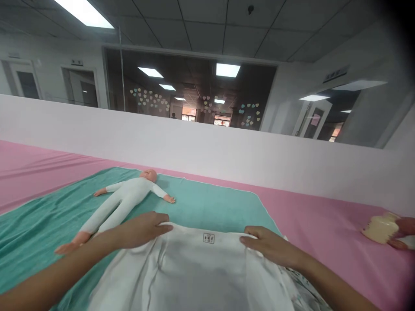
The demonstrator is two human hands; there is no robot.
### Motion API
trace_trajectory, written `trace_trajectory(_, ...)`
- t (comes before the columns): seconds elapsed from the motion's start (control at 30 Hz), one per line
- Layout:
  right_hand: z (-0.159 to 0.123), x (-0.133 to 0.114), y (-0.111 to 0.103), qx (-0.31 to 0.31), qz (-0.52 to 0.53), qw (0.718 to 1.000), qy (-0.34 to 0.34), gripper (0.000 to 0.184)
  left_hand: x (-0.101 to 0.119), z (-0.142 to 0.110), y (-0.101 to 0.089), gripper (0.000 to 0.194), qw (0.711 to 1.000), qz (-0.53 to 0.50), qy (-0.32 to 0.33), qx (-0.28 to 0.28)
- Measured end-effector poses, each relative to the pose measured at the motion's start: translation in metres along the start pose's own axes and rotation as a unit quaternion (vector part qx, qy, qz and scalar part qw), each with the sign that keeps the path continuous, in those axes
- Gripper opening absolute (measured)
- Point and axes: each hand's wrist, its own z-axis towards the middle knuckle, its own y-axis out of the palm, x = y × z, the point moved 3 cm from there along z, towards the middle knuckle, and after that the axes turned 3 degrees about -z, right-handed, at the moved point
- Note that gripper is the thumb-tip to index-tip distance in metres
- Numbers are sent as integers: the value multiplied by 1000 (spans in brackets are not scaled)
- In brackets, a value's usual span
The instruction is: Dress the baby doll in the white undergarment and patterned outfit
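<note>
A white garment (194, 268) with a small label at its far hem lies spread in front of me on a teal towel (210, 205). My left hand (142, 229) rests on the garment's far left corner, fingers curled over the edge. My right hand (269, 246) presses on the far right corner, fingers bent onto the cloth. A baby doll (126, 198) in a white suit lies face up on the towel just beyond my left hand, arms spread.
The towel lies on a pink sheet (308, 220) that covers the surface. A low white partition (207, 147) runs along the far side. At the right edge another person's hand (405, 231) holds a cream-coloured object (379, 228).
</note>
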Motion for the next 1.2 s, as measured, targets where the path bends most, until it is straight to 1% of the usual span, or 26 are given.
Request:
trace_trajectory(0.07, 35, 27, 18, 44, -68, 997, 14, 39, -23, 34, 31, 47, 999, 30, -1, -12)
trace_trajectory(0.1, 56, 40, 27, 56, -94, 994, 27, 39, -33, 53, 45, 46, 999, 41, -7, -12)
trace_trajectory(0.23, 140, 82, 58, 100, -199, 971, 85, 39, -72, 129, 86, 40, 993, 116, -29, 21)
trace_trajectory(0.3, 174, 96, 71, 119, -244, 957, 104, 37, -89, 158, 105, 37, 988, 145, -43, 22)
trace_trajectory(0.37, 195, 105, 82, 146, -272, 945, 108, 35, -104, 176, 124, 36, 987, 153, -50, 22)
trace_trajectory(0.43, 206, 110, 89, 184, -292, 934, 95, 31, -116, 186, 137, 37, 986, 157, -55, 31)
trace_trajectory(0.47, 208, 111, 90, 204, -300, 928, 85, 31, -120, 188, 140, 37, 984, 161, -60, 42)
trace_trajectory(0.53, 212, 113, 87, 229, -309, 921, 67, 31, -125, 192, 141, 39, 980, 175, -70, 70)
trace_trajectory(0.6, 216, 114, 80, 237, -315, 918, 53, 31, -124, 198, 135, 41, 975, 188, -69, 93)
trace_trajectory(0.7, 227, 115, 69, 241, -321, 915, 39, 26, -115, 213, 122, 42, 972, 205, -54, 102)
trace_trajectory(0.77, 232, 113, 63, 282, -315, 906, 33, 26, -109, 223, 115, 40, 972, 200, -60, 110)
trace_trajectory(0.8, 231, 111, 62, 312, -307, 899, 25, 28, -106, 227, 112, 38, 971, 191, -64, 125)
trace_trajectory(0.87, 226, 105, 67, 365, -287, 886, -4, 34, -98, 229, 111, 33, 967, 175, -66, 173)
trace_trajectory(0.93, 217, 96, 79, 381, -262, 886, -36, 35, -87, 225, 118, 30, 961, 166, -39, 216)
trace_trajectory(0.97, 212, 92, 87, 377, -247, 891, -47, 33, -80, 220, 125, 29, 962, 161, -13, 221)
trace_trajectory(1.03, 200, 86, 104, 364, -218, 904, -48, 29, -63, 205, 145, 28, 967, 143, 58, 201)
trace_trajectory(1.1, 187, 85, 116, 355, -192, 915, -23, 29, -45, 187, 165, 28, 969, 125, 123, 172)
trace_trajectory(1.17, 175, 90, 123, 346, -170, 922, 28, 33, -29, 169, 181, 30, 971, 113, 157, 143)
trace_trajectory(1.2, 169, 94, 124, 334, -161, 927, 56, 34, -23, 162, 188, 31, 972, 108, 163, 127)
